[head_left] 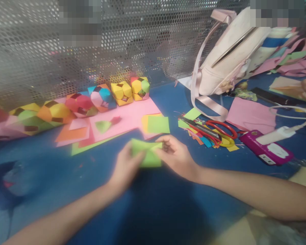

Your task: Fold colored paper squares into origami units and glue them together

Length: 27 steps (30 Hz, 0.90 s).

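1. Left hand [126, 161]: bare, closed on the left side of the green paper, thumb on top.
2. Right hand [177, 158]: bare, pinching the same piece's right edge.
3. Green paper [151, 159]: one piece, slightly blurred, held between both hands over the counter.
4. Counter [91, 183]: blue, bearing the items below.
5. Purple box [260, 149]: white-labelled, right of the hands, white plug [275, 135] lying across it.
6. Scissors [225, 126]: red handles, resting on coloured scraps [206, 141], beside a yellow handle loop.
7. Green square [161, 125]: flat, partly over a yellow sheet, just beyond the hands.
8. Pink sheets [127, 119]: flat, overlapping, left of the green square.
9. Folded paper shapes [121, 92]: multicoloured, in a row beyond the sheets.
10. Bag [226, 51]: pale pink, tilted, far right.
11. Panel [142, 37]: perforated metal, behind the row.
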Each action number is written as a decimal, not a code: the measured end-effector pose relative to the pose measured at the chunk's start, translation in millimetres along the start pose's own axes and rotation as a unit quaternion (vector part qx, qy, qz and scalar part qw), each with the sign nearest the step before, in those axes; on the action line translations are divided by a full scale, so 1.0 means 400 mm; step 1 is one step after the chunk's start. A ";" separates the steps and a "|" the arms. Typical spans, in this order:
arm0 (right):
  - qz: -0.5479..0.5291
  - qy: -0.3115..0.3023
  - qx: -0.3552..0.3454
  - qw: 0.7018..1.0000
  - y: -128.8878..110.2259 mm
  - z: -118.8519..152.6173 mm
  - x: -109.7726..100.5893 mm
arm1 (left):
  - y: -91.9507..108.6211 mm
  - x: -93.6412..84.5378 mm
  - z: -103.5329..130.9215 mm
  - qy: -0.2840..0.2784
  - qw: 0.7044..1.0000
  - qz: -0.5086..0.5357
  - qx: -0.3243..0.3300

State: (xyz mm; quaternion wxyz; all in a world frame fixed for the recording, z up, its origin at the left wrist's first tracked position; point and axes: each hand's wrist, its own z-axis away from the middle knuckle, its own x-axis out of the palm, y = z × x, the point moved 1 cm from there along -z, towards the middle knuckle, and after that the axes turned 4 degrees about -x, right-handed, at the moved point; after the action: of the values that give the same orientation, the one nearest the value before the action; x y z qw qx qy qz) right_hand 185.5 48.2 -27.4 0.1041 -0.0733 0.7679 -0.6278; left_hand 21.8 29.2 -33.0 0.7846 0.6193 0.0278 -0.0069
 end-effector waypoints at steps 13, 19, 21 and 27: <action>-0.003 0.031 -0.005 1.000 0.002 -0.008 -0.002 | 0.024 0.005 0.012 0.014 1.000 0.000 0.010; 0.004 0.030 -0.016 0.999 -0.009 -0.011 -0.010 | 0.039 0.014 0.026 -0.010 0.997 -0.073 0.022; 0.015 0.009 -0.033 0.999 -0.017 -0.010 -0.013 | 0.042 0.018 0.033 -0.038 0.993 -0.102 0.053; 0.047 -0.035 -0.072 0.996 -0.043 -0.009 -0.014 | 0.040 0.023 0.040 -0.069 0.980 -0.154 0.101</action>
State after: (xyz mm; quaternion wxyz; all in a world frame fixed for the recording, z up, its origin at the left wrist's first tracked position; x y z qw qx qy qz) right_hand 189.7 49.5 -9.5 0.1544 -0.0661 0.8098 -0.5622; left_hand 32.3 17.5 -14.3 0.7075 0.6818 0.0677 -0.1730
